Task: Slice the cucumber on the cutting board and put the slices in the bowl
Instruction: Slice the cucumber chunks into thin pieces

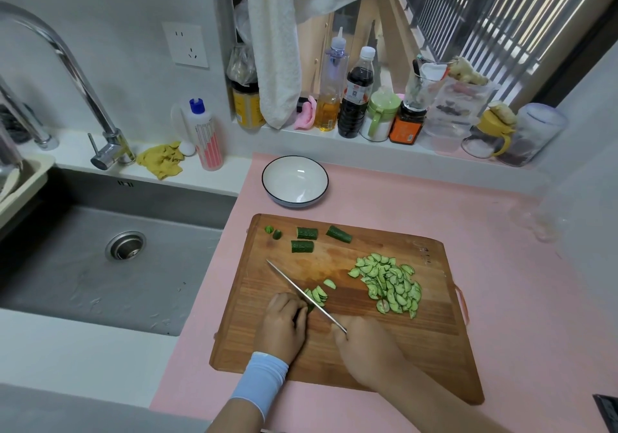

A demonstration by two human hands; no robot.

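A wooden cutting board [418, 342] lies on a pink mat. My right hand [364, 345] grips a knife [301, 293] whose blade slants across a cucumber piece [310, 306] that my left hand [284, 325] pins down with curled fingers. A few fresh slices [321, 293] lean just right of the blade. A large pile of slices [389, 282] sits on the board's right half. Three uncut cucumber chunks [306, 238] and two small end bits [272, 232] rest near the board's far edge. The white bowl [267, 178] with a dark rim stands beyond the board, with nothing in it.
A steel sink [100, 265] with a tall faucet [67, 64] is to the left. Bottles and jars [354, 98] line the window ledge behind the bowl. A yellow cloth [164, 161] and a dish soap bottle [205, 138] sit by the faucet.
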